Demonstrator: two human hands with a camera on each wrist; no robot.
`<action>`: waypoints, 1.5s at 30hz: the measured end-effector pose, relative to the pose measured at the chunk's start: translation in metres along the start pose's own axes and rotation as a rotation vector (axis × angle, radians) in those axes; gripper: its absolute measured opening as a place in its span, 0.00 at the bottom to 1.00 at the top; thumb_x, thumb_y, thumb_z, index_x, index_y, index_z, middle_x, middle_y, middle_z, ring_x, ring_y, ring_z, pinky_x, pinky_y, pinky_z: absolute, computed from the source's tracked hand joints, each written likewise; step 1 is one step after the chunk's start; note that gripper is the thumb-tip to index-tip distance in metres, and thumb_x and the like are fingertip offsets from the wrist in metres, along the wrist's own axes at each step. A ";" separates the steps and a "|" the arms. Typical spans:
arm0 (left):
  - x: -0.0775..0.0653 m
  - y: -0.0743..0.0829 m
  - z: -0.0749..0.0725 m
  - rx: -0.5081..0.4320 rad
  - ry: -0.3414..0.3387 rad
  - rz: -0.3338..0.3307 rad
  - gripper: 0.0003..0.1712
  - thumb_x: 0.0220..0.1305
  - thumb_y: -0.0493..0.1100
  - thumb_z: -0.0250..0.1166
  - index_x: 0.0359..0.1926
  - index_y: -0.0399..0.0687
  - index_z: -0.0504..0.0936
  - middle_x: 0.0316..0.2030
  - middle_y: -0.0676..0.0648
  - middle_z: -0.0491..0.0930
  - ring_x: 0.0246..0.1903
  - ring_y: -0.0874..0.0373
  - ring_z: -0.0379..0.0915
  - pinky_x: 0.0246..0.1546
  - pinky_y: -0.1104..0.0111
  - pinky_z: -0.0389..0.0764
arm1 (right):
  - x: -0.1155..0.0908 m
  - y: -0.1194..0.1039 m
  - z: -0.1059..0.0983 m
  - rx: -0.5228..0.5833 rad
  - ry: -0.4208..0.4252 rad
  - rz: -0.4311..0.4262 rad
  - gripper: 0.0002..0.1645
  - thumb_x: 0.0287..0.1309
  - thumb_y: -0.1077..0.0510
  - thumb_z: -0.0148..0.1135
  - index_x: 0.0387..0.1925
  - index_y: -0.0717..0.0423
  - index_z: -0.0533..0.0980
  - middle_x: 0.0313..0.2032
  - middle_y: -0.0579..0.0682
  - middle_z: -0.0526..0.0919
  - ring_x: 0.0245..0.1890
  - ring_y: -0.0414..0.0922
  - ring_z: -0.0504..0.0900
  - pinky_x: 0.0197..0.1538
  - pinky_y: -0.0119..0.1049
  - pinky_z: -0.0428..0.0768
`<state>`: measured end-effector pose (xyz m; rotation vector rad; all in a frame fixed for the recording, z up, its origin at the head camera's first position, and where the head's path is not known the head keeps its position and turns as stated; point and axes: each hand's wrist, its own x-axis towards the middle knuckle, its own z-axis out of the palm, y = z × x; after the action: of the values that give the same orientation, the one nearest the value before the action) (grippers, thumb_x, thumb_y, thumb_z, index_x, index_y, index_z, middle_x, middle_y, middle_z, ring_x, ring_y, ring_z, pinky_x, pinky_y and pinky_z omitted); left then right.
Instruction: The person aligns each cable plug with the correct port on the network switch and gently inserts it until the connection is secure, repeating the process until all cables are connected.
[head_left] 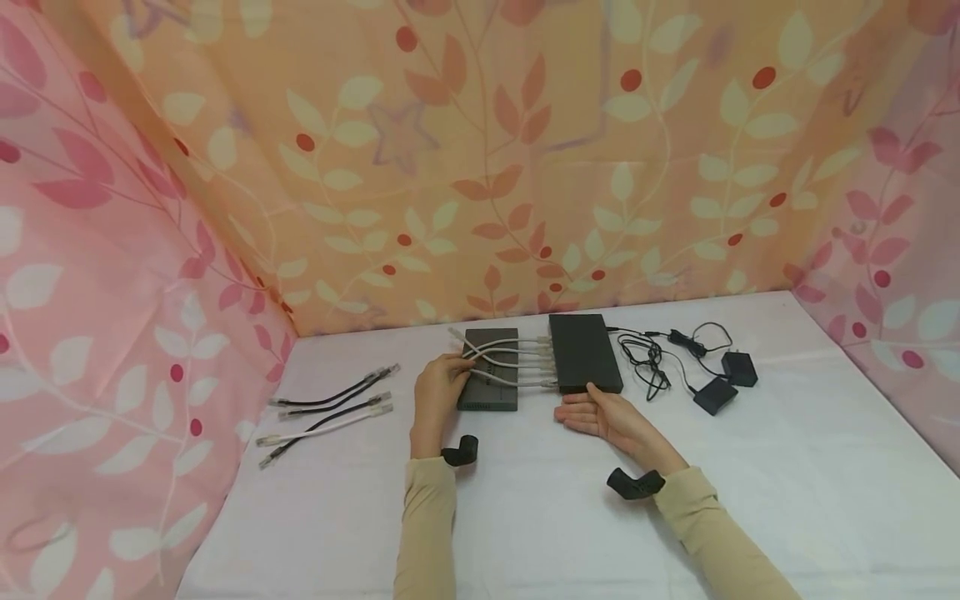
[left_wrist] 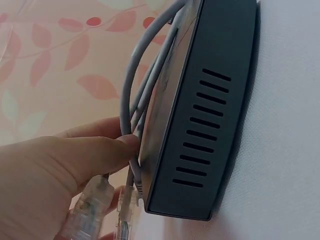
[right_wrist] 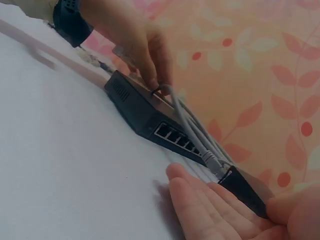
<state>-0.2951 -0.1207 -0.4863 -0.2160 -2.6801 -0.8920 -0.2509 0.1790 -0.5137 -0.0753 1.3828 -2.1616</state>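
Note:
In the head view my left hand (head_left: 437,396) pinches several grey network cables (head_left: 517,383) between thumb and fingers, over the left edge of a dark grey network switch (head_left: 487,403). Clear plugs (left_wrist: 90,207) hang loose below the thumb in the left wrist view. At their other ends the cables are plugged into the left side of a black network switch (head_left: 588,354). My right hand (head_left: 611,421) lies palm up at that switch's near edge, fingers straight and thumb against it. The right wrist view shows a row of bare ports (right_wrist: 177,139) on the grey switch.
Short black cables (head_left: 333,402) and a white cable (head_left: 322,427) lie at the left of the white table (head_left: 540,517). On the right are two black power adapters (head_left: 716,395) with coiled black cords (head_left: 648,358). A patterned curtain (head_left: 495,167) closes off the back.

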 end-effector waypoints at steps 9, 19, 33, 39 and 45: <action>-0.003 0.003 -0.002 0.031 0.035 0.024 0.09 0.53 0.38 0.69 0.37 0.52 0.87 0.46 0.49 0.82 0.44 0.47 0.77 0.45 0.54 0.75 | 0.003 0.010 0.002 -0.206 0.042 -0.038 0.30 0.73 0.53 0.34 0.64 0.75 0.54 0.52 0.65 0.77 0.50 0.47 0.80 0.52 0.38 0.76; -0.007 0.004 -0.021 -0.094 0.003 -0.234 0.25 0.63 0.56 0.58 0.55 0.46 0.77 0.50 0.42 0.78 0.49 0.44 0.75 0.46 0.51 0.75 | 0.008 0.028 0.018 -0.516 0.053 -0.248 0.29 0.70 0.53 0.43 0.62 0.72 0.60 0.59 0.70 0.66 0.58 0.55 0.72 0.54 0.33 0.74; -0.012 0.009 -0.035 -0.284 -0.371 -0.400 0.40 0.69 0.65 0.40 0.68 0.40 0.56 0.62 0.34 0.64 0.52 0.41 0.72 0.50 0.52 0.73 | 0.007 0.042 0.040 -0.861 -0.002 -0.403 0.35 0.66 0.51 0.52 0.68 0.63 0.55 0.68 0.60 0.56 0.68 0.54 0.55 0.64 0.43 0.59; -0.012 0.013 -0.038 -0.245 -0.404 -0.312 0.39 0.68 0.63 0.43 0.69 0.41 0.55 0.62 0.34 0.65 0.59 0.38 0.64 0.59 0.46 0.63 | 0.007 0.043 0.045 -0.933 -0.003 -0.400 0.37 0.65 0.48 0.52 0.69 0.59 0.54 0.69 0.55 0.55 0.69 0.51 0.54 0.66 0.46 0.56; -0.012 0.009 -0.041 -0.229 -0.421 -0.285 0.40 0.68 0.64 0.43 0.69 0.42 0.55 0.63 0.35 0.64 0.60 0.38 0.62 0.59 0.46 0.62 | 0.010 0.049 0.055 -0.980 -0.024 -0.391 0.39 0.63 0.47 0.54 0.70 0.53 0.53 0.70 0.50 0.53 0.70 0.49 0.51 0.67 0.51 0.52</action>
<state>-0.2716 -0.1388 -0.4545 -0.0772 -3.0399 -1.3788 -0.2204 0.1144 -0.5321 -0.7821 2.4288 -1.5149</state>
